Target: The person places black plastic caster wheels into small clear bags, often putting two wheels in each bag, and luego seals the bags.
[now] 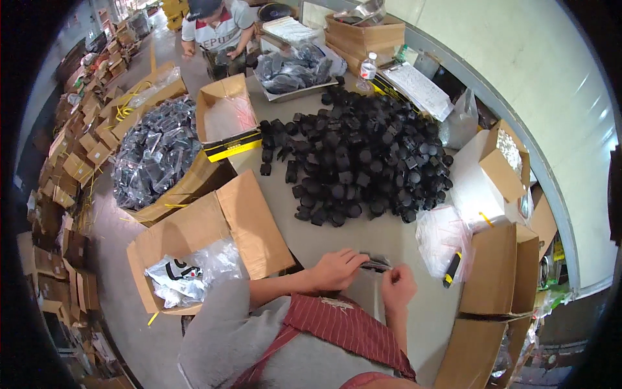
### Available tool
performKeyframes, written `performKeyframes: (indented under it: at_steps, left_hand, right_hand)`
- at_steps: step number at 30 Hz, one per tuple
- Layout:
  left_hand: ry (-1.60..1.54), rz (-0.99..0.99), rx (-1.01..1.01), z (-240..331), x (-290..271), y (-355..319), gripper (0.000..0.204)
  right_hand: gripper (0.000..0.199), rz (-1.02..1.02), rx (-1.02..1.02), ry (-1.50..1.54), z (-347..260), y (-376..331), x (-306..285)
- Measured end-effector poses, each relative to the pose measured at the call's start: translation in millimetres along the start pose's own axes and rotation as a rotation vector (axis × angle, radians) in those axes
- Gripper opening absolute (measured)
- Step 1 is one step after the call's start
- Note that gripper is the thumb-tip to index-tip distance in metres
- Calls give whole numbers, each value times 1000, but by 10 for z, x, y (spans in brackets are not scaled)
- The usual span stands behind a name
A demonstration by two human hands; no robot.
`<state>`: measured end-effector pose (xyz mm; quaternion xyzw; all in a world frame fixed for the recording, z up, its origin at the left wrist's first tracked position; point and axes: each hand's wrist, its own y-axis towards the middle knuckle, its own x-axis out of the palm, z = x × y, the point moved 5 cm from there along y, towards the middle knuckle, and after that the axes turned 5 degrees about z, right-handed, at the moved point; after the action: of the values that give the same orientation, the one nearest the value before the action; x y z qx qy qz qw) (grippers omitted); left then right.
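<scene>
Close to my body, over the near part of the table, both hands meet at a small clear plastic bag [376, 263] with something dark in it. My left hand [338, 270] is closed on the bag's left end. My right hand [398, 284] pinches the other end, fingers curled. What exactly lies inside the bag is too small to make out. Beyond my hands spreads a large heap of small black plastic parts [369, 155]. To the right of my right hand are flat clear bags [442, 236] and a yellow-and-black utility knife [452, 268].
An open carton [172, 236] with plastic wrapping stands at my left. Behind it are a big carton of bagged parts [159, 152] and a small box [227, 120]. Cartons [495, 272] line my right side. A bottle [367, 68] stands at the back; another person [220, 35] works beyond.
</scene>
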<state>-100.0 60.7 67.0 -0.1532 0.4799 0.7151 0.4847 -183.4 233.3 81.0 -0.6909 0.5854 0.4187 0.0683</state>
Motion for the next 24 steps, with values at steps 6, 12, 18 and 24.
performKeyframes:
  at_steps: [6,12,18,24]
  left_hand:
    - [-232,193,40,130,-359,259,18]
    - [-403,63,12,55,-87,173,14]
    - [-613,-141,-261,-97,84,54,12]
    - [-638,-150,-231,46,96,54,13]
  right_hand:
    - [14,69,-247,65,-241,180,-380]
    - [14,-315,-547,74,-456,-17,-354]
    - [12,-308,-335,15,45,-268,-427]
    - [20,-172,-237,84,-325,-136,-525]
